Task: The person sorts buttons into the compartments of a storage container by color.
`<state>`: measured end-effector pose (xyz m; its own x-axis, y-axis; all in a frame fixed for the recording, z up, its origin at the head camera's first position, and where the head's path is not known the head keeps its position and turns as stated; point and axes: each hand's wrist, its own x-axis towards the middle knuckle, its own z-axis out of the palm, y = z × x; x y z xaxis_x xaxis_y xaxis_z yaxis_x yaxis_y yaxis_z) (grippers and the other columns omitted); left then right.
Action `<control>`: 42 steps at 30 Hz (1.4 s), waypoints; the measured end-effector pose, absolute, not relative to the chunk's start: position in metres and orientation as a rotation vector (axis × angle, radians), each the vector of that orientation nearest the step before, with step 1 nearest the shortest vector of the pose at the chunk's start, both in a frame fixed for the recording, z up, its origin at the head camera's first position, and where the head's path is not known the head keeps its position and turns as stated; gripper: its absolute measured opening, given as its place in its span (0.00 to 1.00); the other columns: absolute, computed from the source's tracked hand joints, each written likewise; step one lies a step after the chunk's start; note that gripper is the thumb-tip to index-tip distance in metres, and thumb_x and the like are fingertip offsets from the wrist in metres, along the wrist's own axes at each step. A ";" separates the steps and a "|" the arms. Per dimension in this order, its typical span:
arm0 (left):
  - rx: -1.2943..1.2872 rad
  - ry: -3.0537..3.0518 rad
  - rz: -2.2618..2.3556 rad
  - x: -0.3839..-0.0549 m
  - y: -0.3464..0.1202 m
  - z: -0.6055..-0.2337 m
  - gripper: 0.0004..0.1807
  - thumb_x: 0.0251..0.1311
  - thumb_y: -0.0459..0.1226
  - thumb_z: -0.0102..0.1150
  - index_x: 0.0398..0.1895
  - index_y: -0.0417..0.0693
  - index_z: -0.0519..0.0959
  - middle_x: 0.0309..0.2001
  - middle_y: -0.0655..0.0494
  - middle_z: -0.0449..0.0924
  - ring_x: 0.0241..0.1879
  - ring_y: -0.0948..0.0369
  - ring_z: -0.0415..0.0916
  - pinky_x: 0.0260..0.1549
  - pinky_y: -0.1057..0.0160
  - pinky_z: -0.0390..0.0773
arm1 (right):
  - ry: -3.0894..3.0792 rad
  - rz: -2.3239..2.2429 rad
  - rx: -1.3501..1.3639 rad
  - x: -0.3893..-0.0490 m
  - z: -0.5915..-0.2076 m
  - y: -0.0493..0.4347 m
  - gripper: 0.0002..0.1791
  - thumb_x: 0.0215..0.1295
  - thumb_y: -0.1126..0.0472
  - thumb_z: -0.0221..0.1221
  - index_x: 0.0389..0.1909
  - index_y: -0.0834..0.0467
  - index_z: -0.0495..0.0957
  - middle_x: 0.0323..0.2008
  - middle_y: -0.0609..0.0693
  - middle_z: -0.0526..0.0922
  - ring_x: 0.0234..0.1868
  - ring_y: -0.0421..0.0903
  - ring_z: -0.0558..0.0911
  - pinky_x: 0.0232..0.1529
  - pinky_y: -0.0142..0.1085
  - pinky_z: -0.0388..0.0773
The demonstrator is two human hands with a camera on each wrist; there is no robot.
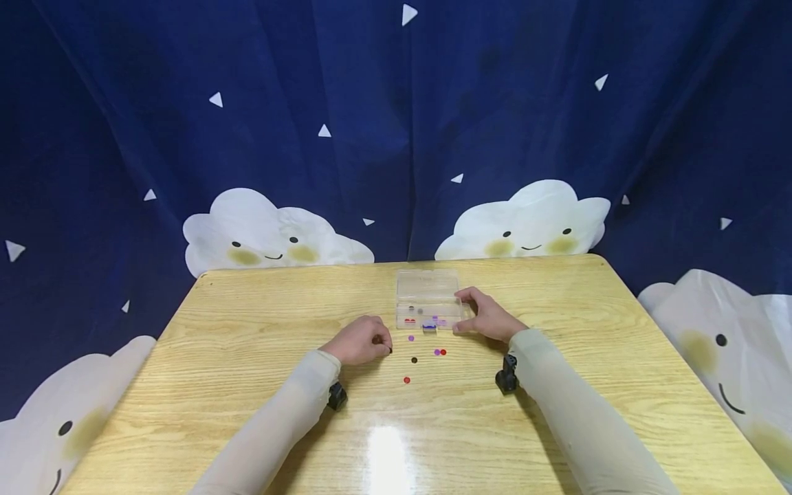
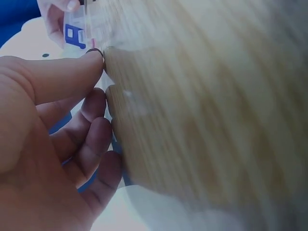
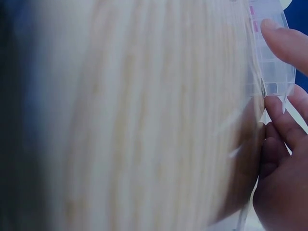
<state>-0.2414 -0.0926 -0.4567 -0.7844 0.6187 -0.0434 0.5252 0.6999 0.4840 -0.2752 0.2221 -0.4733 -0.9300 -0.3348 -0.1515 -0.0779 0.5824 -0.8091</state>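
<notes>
A clear plastic box (image 1: 427, 313) with inner compartments stands with its lid (image 1: 427, 283) raised at the back. Red, purple and dark pieces lie inside it, and a blue latch (image 1: 429, 328) is at its front. My right hand (image 1: 489, 317) grips the box's right end, thumb at the near side and fingers behind. Left of the box, my left hand (image 1: 361, 340) is low over the table, pinching a small dark button (image 2: 95, 50) at thumb and fingertip. Most of that button is hidden. Near it lie a black button (image 1: 414, 360) and a purple button (image 1: 411, 338).
A red button (image 1: 406, 380) lies closest to me on the wooden table (image 1: 260, 412). Another purple button (image 1: 436, 352) and a red button (image 1: 443, 352) lie side by side before the box. Behind the table hangs a dark blue curtain (image 1: 346, 172) with clouds.
</notes>
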 end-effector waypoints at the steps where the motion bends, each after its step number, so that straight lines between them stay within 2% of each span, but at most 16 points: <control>1: 0.912 2.704 0.685 -0.242 -0.093 -0.457 0.05 0.61 0.34 0.64 0.28 0.52 0.83 0.31 0.60 0.76 0.32 0.63 0.68 0.38 0.63 0.71 | 2.529 -1.270 -0.339 -0.275 -0.473 0.222 0.41 0.56 0.57 0.71 0.68 0.59 0.61 0.71 0.62 0.63 0.76 0.62 0.59 0.77 0.57 0.52; 6: 0.870 2.730 0.701 -0.243 -0.094 -0.457 0.04 0.61 0.36 0.64 0.28 0.53 0.83 0.31 0.60 0.76 0.32 0.63 0.68 0.41 0.62 0.71 | 2.537 -1.261 -0.337 -0.276 -0.473 0.222 0.41 0.56 0.57 0.71 0.67 0.59 0.61 0.71 0.62 0.63 0.76 0.62 0.58 0.76 0.57 0.52; 14: 0.763 2.767 0.800 -0.247 -0.099 -0.458 0.05 0.62 0.36 0.64 0.28 0.54 0.83 0.31 0.60 0.80 0.31 0.65 0.71 0.36 0.64 0.74 | 2.535 -1.259 -0.334 -0.276 -0.473 0.221 0.41 0.56 0.58 0.71 0.68 0.59 0.61 0.72 0.62 0.63 0.75 0.62 0.59 0.76 0.57 0.53; 27: 0.740 2.795 0.859 -0.251 -0.101 -0.460 0.03 0.61 0.37 0.65 0.30 0.55 0.83 0.32 0.61 0.81 0.32 0.66 0.73 0.38 0.65 0.75 | 2.544 -1.254 -0.333 -0.277 -0.475 0.222 0.41 0.56 0.57 0.71 0.67 0.59 0.61 0.71 0.62 0.63 0.76 0.62 0.58 0.76 0.57 0.53; 42: 0.733 2.790 0.940 -0.253 -0.099 -0.447 0.02 0.62 0.35 0.63 0.32 0.50 0.83 0.32 0.58 0.81 0.30 0.66 0.73 0.32 0.68 0.74 | 2.553 -1.249 -0.332 -0.279 -0.474 0.220 0.42 0.55 0.57 0.72 0.67 0.59 0.62 0.71 0.63 0.63 0.75 0.63 0.59 0.76 0.58 0.52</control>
